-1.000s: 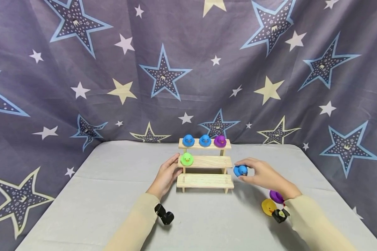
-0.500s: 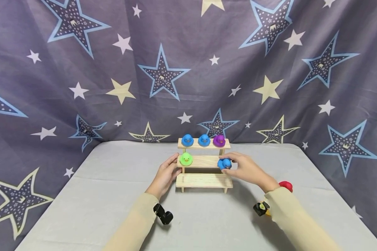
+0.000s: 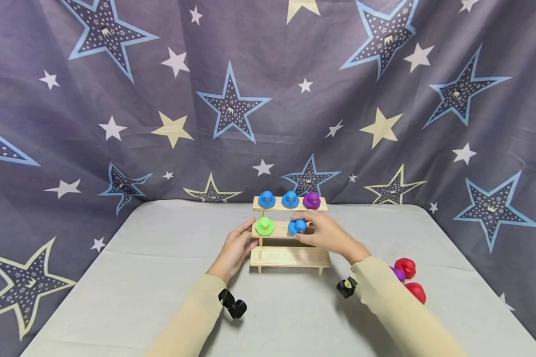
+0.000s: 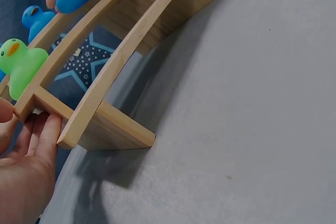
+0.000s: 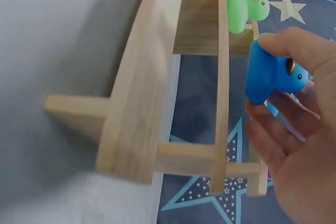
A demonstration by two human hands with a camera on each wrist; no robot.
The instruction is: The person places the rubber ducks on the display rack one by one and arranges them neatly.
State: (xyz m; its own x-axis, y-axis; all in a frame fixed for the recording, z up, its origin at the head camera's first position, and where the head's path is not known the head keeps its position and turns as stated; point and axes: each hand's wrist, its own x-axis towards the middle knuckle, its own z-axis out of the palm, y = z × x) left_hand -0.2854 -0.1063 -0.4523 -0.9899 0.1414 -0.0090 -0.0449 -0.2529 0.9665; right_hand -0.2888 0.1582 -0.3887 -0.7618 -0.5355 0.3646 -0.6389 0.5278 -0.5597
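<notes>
A three-tier wooden display stand (image 3: 290,255) stands mid-table. My left hand (image 3: 233,252) holds its left end, with thumb and fingers (image 4: 48,135) around the middle tier's end. My right hand (image 3: 329,233) pinches a blue rubber duck (image 3: 297,226) between thumb and fingers. In the right wrist view the held duck (image 5: 273,73) is beside the middle tier, a small gap between its base and the board. A green rubber duck (image 3: 264,226) sits at the left of that tier. On the top tier are two blue ducks (image 3: 266,199) and a purple duck (image 3: 311,200).
Right of the stand, by my right sleeve (image 3: 393,297), lie red ducks (image 3: 405,267) and a purple duck (image 3: 398,273), partly hidden by the sleeve. The bottom tier (image 3: 290,256) bears no duck. A star-patterned curtain (image 3: 232,163) hangs behind the grey table (image 3: 178,233).
My right hand has carried the blue duck leftward from beside the stand to over the middle tier, near the green duck. My left hand has stayed at the stand's left end.
</notes>
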